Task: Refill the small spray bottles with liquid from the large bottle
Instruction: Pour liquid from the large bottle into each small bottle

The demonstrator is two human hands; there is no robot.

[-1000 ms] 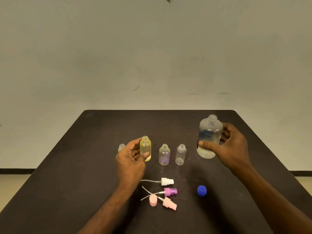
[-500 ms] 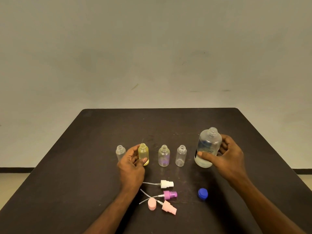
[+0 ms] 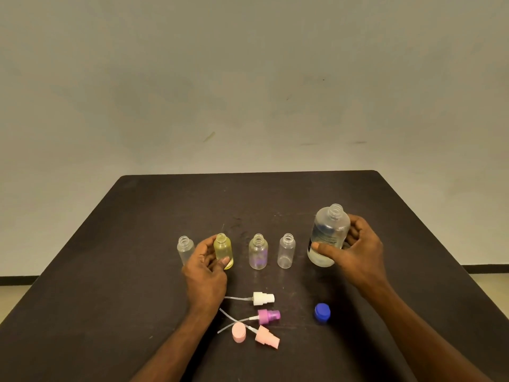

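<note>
On the table (image 3: 137, 244), left hand (image 3: 205, 267) grips the yellow bottle (image 3: 223, 250), right hand (image 3: 355, 250) the large bottle (image 3: 327, 235), seemingly tilted, well inside the edges.

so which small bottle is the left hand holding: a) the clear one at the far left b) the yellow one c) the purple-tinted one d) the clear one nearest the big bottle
b: the left hand has its fingers and thumb curled round the yellow bottle, second from the left in the row, while the other three small bottles stand untouched.
</note>
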